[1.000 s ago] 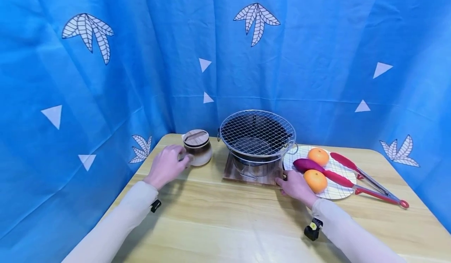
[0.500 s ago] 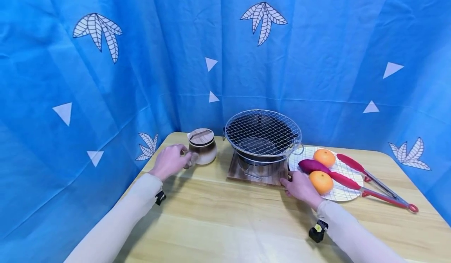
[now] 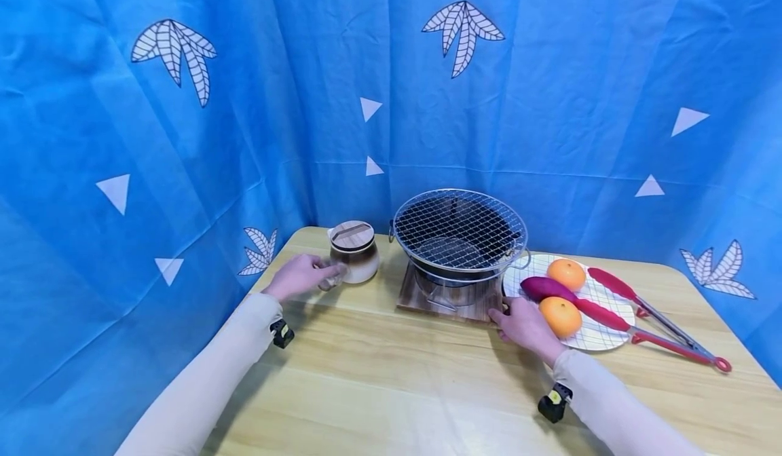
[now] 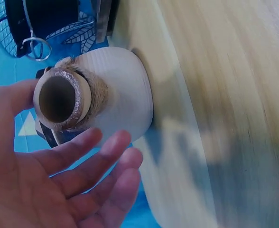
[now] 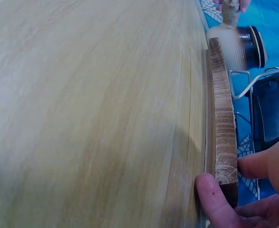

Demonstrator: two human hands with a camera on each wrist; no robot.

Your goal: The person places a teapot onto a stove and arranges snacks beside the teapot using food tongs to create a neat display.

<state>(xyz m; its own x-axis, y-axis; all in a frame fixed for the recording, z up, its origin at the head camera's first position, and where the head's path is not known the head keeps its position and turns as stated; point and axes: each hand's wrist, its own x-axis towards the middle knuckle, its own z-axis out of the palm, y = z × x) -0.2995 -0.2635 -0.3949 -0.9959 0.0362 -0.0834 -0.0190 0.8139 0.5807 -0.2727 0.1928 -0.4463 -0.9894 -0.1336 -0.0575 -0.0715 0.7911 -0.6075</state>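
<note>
Fingers pinch the wooden board's corner; bare table in front.

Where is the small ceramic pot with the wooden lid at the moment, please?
In the head view the ceramic pot stands at the table's far left, just left of the mesh-topped grill, with the left hand reaching its side handle.

Rough-sawn wooden board, wire-mesh grill
</note>
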